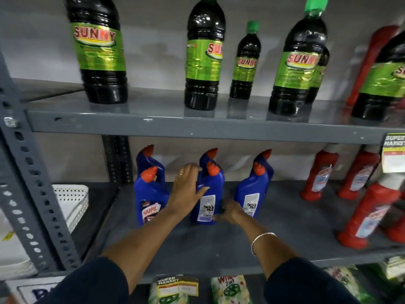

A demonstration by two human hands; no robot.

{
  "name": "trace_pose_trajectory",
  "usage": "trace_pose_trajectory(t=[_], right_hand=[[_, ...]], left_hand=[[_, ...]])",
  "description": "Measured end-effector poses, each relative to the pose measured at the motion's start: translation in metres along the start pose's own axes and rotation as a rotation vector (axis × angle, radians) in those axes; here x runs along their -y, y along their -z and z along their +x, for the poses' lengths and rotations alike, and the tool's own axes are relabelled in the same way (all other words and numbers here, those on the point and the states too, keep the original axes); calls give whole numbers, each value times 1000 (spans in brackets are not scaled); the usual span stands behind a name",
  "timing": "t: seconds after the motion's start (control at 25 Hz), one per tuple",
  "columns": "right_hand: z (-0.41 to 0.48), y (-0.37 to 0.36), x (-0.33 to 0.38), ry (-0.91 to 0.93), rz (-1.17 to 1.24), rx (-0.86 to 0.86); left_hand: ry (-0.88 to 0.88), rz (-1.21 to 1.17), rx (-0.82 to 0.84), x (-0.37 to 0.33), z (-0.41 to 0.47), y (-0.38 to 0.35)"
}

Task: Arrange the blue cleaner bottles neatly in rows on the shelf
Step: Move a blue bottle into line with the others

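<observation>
Several blue cleaner bottles with orange caps stand on the grey middle shelf (219, 244) in three short rows, front to back. The left front bottle (148, 198) shows its label. The middle front bottle (209, 194) faces away, barcode label toward me. The right front bottle (252, 191) also shows its back label. My left hand (186, 189) is wrapped around the middle front bottle's left side and neck. My right hand (230, 212) touches that same bottle low at its right base, between it and the right bottle.
Red cleaner bottles (317, 174) stand at the shelf's right. Dark green-labelled bottles (203, 62) line the upper shelf (153, 126). A white perforated basket (72, 202) sits left of the grey upright post (28, 176). Packets (230, 290) lie below.
</observation>
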State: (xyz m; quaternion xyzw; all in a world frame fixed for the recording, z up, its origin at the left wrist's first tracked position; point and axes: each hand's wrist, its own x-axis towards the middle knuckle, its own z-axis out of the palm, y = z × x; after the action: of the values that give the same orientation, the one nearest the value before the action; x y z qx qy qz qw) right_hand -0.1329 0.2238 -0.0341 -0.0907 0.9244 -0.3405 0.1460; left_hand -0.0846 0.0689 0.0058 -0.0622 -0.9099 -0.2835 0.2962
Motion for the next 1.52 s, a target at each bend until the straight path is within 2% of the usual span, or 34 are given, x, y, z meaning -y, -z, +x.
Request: trace_pose_trajectory(t=[0.16, 0.24, 0.48, 0.64, 0.8, 0.92, 1.04, 1.12, 1.24, 1.36, 1.44, 1.52], right_hand=[[26, -4, -15, 131, 219, 59], [42, -6, -22, 179, 246, 40], [52, 6, -28, 304, 283, 84], [47, -2, -22, 305, 374, 2], [23, -34, 1, 299, 343, -32], [19, -45, 17, 225, 508, -183], [7, -37, 27, 219, 451, -348], [9, -30, 22, 214, 475, -359], [11, -12, 13, 182, 598, -224], [11, 4, 0, 228, 616, 15], [7, 10, -6, 261, 613, 170], [7, 12, -10, 274, 594, 234]], left_hand=[[357, -168, 371, 11, 29, -21], [436, -209, 454, 10, 37, -28], [526, -244, 284, -1, 30, -33], [652, -314, 55, -22, 35, -32], [791, -303, -68, -46, 43, -20], [773, -322, -114, -56, 47, -16], [752, -338, -80, -60, 46, -16], [731, -427, -29, -54, 44, -15], [688, -642, 182, -37, 37, -1], [610, -690, 386, -17, 31, 10], [531, -707, 458, -12, 28, 9], [491, -654, 432, -10, 26, 3]])
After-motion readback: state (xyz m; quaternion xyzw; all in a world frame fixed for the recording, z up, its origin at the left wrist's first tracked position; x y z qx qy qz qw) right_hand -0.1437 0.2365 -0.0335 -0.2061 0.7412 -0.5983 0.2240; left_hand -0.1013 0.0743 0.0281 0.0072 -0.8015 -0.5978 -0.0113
